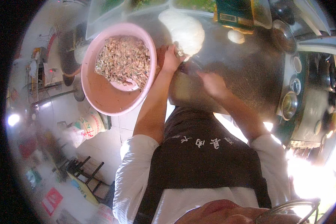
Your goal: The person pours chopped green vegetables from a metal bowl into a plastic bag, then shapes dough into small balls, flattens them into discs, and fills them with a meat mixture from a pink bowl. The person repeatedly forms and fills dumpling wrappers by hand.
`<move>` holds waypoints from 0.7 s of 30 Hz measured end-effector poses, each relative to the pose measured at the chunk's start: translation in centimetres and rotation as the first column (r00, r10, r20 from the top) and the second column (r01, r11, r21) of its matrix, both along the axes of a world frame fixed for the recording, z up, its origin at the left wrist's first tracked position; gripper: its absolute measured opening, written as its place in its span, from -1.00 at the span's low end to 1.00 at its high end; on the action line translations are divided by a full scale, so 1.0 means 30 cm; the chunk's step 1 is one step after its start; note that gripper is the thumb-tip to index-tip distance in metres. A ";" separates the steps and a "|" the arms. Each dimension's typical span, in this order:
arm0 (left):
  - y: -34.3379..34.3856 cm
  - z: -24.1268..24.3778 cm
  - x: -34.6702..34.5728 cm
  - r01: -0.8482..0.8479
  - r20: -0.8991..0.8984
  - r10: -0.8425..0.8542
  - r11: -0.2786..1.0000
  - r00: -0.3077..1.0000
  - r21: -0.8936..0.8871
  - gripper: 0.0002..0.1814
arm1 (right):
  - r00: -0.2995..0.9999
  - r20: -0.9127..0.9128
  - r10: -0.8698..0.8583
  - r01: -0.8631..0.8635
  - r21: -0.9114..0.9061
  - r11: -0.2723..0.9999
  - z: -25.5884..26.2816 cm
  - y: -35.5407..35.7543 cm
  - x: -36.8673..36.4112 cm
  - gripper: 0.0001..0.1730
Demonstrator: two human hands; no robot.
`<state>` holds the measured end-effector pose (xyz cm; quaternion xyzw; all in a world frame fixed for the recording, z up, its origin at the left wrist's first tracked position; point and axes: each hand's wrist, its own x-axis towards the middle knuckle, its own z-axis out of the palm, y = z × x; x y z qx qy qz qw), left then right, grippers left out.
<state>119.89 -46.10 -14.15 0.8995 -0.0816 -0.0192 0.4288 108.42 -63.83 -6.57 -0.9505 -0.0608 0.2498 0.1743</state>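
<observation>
A large pale mass of dough [186,30] lies on the dark work surface [240,67] ahead of me. At its near edge, my left hand [172,58] has its fingers curled around a small piece with filling-like bits on it. To the right, my right hand [212,82] is closed on a dark, blurred tool [189,68] that points toward the left hand; its exact kind cannot be told. Left of my left forearm is a pink plastic basin [119,110] holding chopped filling [124,57]. A small dough ball [236,36] rests farther right.
A dark green box-like object [233,14] stands at the back. Metal bowls [289,105] and small cups [296,84] line the right side. A printed sack [89,126] and a dark-legged rack or stool [91,175] stand on the tiled floor at left.
</observation>
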 end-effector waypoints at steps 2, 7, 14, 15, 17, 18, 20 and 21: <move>0.044 -0.001 -0.032 0.045 0.099 -0.047 0.999 0.994 0.031 -0.46 | 0.999 0.052 -0.009 0.006 0.076 0.997 -0.004 0.005 0.014 -0.55; 0.160 0.009 -0.403 -0.091 0.115 0.084 0.994 0.990 0.054 -0.40 | 0.997 0.061 0.040 -0.054 0.250 0.967 0.034 -0.156 -0.030 -0.56; 0.044 -0.038 -0.271 -0.424 -0.152 0.437 0.899 0.886 0.114 -0.06 | 0.998 0.038 0.045 -0.045 -0.008 0.999 -0.009 -0.039 -0.031 -0.54; 0.006 0.029 -0.219 -0.427 -0.310 0.450 0.893 0.837 0.143 -0.14 | 0.997 0.046 0.070 -0.071 0.015 0.997 -0.048 -0.023 0.003 -0.53; 0.026 0.013 -0.179 -0.457 -0.245 0.438 0.889 0.865 -0.021 -0.31 | 0.996 0.035 0.088 -0.091 0.114 0.989 -0.043 -0.028 0.026 -0.52; 0.025 0.021 -0.181 -0.420 -0.145 0.404 0.902 0.903 -0.102 -0.38 | 0.997 0.018 0.075 -0.077 0.181 0.980 -0.001 -0.062 0.040 -0.52; 0.005 0.081 -0.210 -0.235 0.133 0.268 0.946 0.954 -0.222 -0.51 | 0.987 0.160 -0.034 -0.047 0.477 0.878 -0.002 -0.178 0.040 -0.52; -0.011 0.108 -0.226 -0.099 0.304 0.174 0.964 0.937 -0.247 -0.57 | 0.991 0.127 -0.030 -0.051 0.589 0.806 -0.036 -0.264 0.041 -0.55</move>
